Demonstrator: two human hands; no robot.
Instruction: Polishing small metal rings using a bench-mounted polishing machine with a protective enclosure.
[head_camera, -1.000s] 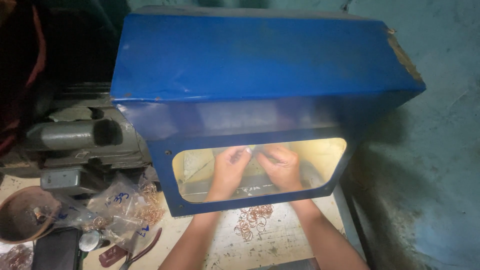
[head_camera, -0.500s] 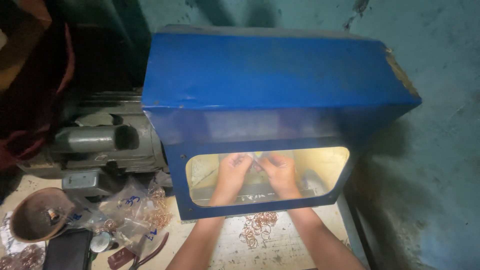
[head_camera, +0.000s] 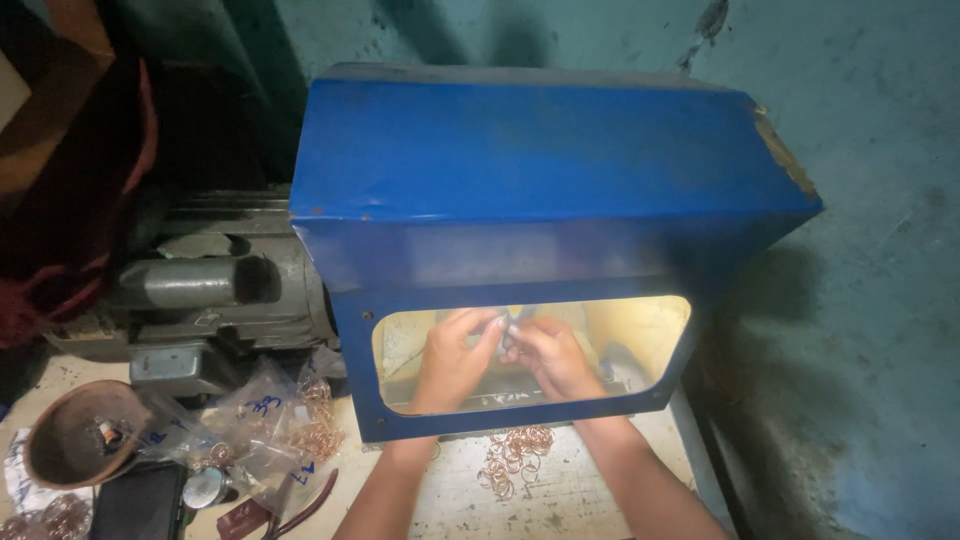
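Blue sheet-metal hood (head_camera: 540, 170) with a lit clear window (head_camera: 640, 345), standing on the pale bench (head_camera: 570, 500): both your hands work inside it. Your left hand (head_camera: 452, 360) and right hand (head_camera: 552, 358) meet fingertip to fingertip, pinched close on a small piece (head_camera: 508, 328) too blurred to identify. Outside, a heap of copper rings (head_camera: 512, 458) lies just before the window, which suggests work partly through; more rings sit in clear bags (head_camera: 270, 420). Grey motor (head_camera: 215, 285) at left; brown bowl (head_camera: 75, 435) near the bench edge.
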